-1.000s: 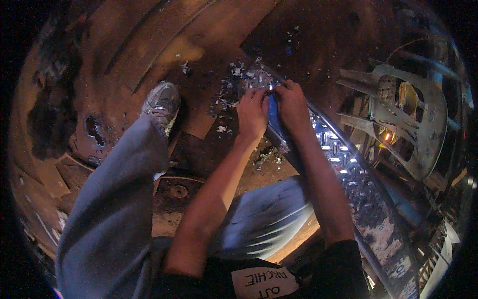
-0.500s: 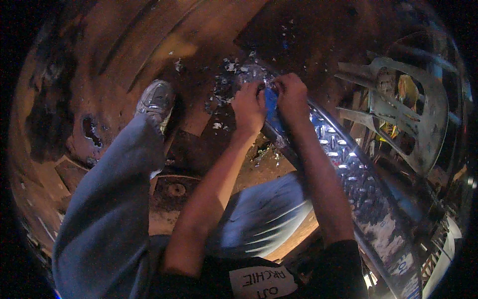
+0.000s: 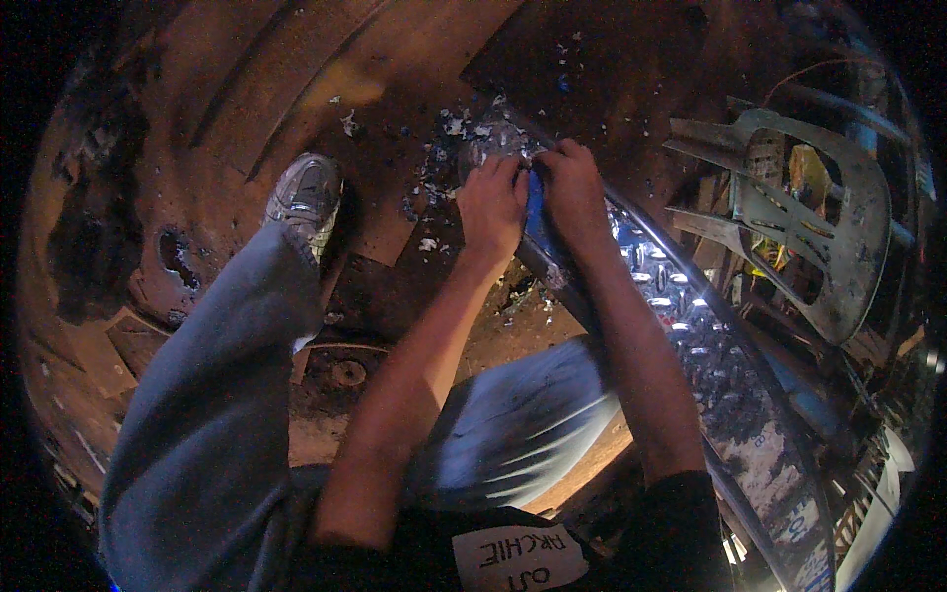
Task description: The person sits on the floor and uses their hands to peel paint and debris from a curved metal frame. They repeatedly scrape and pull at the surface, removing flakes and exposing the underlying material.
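A long, narrow length of shiny metal tread plate [image 3: 681, 296], with raised bumps and a dark rim, runs from the middle of the view to the lower right. Over its far part, my left hand [image 3: 491, 205] and my right hand [image 3: 573, 193] work close together. Both have curled fingers and bent thumbs; what the fingertips pinch is hidden. Between the hands shows a blue strip [image 3: 536, 205], apparently a thin film lying on the plate. Pale, torn covering with blue print [image 3: 774, 474] clings to the plate's near end.
Small silvery and white scraps [image 3: 427, 192] litter the dark, rusty floor [image 3: 414, 59] left of the plate. A dirty plastic chair [image 3: 863, 212] lies tipped over on the right, with clutter behind it. My shoe [image 3: 308, 197] rests left of the scraps.
Both hands stay at the plate's far end; the right has shifted slightly left and up, nearer the left. Less of the blue strip shows between them.
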Action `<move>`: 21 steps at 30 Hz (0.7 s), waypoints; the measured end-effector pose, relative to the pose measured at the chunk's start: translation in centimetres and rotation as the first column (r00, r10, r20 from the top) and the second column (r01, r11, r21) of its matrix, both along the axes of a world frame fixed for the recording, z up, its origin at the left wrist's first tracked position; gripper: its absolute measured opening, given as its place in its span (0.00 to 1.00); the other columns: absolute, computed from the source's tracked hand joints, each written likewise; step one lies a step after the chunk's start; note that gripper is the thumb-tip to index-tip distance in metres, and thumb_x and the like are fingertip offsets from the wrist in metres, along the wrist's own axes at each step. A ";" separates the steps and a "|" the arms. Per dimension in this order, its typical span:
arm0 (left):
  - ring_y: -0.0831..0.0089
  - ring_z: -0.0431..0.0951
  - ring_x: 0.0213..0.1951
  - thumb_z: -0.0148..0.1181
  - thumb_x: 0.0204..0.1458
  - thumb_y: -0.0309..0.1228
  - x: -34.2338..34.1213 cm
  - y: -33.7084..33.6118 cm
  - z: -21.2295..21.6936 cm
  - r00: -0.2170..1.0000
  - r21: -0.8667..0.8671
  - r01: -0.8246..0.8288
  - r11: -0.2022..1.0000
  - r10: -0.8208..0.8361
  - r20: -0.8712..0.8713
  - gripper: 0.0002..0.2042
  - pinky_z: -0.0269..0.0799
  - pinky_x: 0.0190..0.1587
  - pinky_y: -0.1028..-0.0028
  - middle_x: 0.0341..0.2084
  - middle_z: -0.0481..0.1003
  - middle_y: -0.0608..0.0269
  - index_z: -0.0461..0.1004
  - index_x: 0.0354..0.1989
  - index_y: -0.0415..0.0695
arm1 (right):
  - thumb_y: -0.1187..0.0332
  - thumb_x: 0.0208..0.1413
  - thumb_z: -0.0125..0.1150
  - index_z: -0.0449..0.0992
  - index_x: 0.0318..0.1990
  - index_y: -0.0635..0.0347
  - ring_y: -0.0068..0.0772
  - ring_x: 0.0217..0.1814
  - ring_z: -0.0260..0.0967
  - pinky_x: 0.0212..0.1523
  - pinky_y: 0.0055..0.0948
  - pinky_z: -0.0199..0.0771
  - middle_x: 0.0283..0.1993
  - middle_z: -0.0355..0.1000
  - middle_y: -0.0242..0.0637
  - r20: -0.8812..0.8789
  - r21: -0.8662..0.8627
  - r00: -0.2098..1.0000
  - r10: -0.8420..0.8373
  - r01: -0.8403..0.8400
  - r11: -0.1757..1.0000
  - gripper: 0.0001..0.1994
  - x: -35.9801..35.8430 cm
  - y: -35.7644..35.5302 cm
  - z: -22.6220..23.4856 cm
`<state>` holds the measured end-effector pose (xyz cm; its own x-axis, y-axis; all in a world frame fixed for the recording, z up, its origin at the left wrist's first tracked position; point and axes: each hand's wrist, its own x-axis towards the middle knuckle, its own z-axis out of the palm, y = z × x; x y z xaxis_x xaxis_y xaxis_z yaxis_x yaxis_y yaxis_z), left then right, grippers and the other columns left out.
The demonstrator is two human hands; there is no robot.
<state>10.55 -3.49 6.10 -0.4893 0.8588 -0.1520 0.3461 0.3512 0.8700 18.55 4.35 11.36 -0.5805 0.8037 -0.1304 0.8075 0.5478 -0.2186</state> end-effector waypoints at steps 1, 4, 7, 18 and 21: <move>0.55 0.72 0.40 0.53 0.53 0.33 0.0 0.0 0.0 1.000 -0.005 0.004 1.000 -0.004 -0.007 0.09 0.66 0.39 0.57 0.37 0.73 0.58 0.73 0.39 0.45 | 0.77 0.44 0.56 0.79 0.37 0.62 0.50 0.44 0.67 0.47 0.40 0.68 0.39 0.70 0.48 0.012 0.006 1.000 0.003 -0.003 1.000 0.11 0.0 0.0 -0.2; 0.54 0.72 0.40 0.54 0.52 0.31 0.4 -0.1 -0.2 0.999 -0.038 -0.027 0.999 0.025 -0.037 0.08 0.66 0.40 0.55 0.37 0.72 0.55 0.72 0.38 0.43 | 0.75 0.44 0.56 0.79 0.37 0.61 0.49 0.44 0.67 0.46 0.40 0.69 0.38 0.70 0.46 0.043 0.018 0.999 -0.011 0.010 1.000 0.11 0.0 -0.1 -0.5; 0.51 0.72 0.39 0.55 0.50 0.27 0.5 -0.4 -0.6 0.972 -0.023 -0.164 0.986 0.165 0.168 0.08 0.66 0.41 0.55 0.35 0.72 0.51 0.72 0.39 0.41 | 0.75 0.44 0.56 0.79 0.36 0.61 0.49 0.43 0.66 0.45 0.40 0.69 0.38 0.70 0.45 0.048 0.030 0.998 0.027 -0.029 0.999 0.10 -0.1 -0.1 -0.5; 0.45 0.72 0.41 0.54 0.51 0.25 -0.2 -0.5 -0.5 0.984 0.101 -0.124 0.987 0.108 0.143 0.11 0.68 0.45 0.57 0.38 0.72 0.45 0.72 0.43 0.39 | 0.73 0.47 0.51 0.76 0.35 0.63 0.48 0.43 0.65 0.45 0.39 0.69 0.39 0.69 0.46 0.125 0.028 0.977 0.171 -0.176 0.984 0.09 -0.8 -0.6 0.2; 0.45 0.72 0.42 0.54 0.51 0.25 -0.3 -0.4 -0.4 0.983 0.101 -0.120 0.988 0.103 0.155 0.10 0.68 0.45 0.57 0.38 0.72 0.45 0.72 0.43 0.39 | 0.73 0.47 0.51 0.76 0.34 0.64 0.48 0.44 0.65 0.46 0.40 0.69 0.39 0.69 0.47 0.142 0.012 0.976 0.163 -0.166 0.986 0.09 -1.0 -0.6 0.3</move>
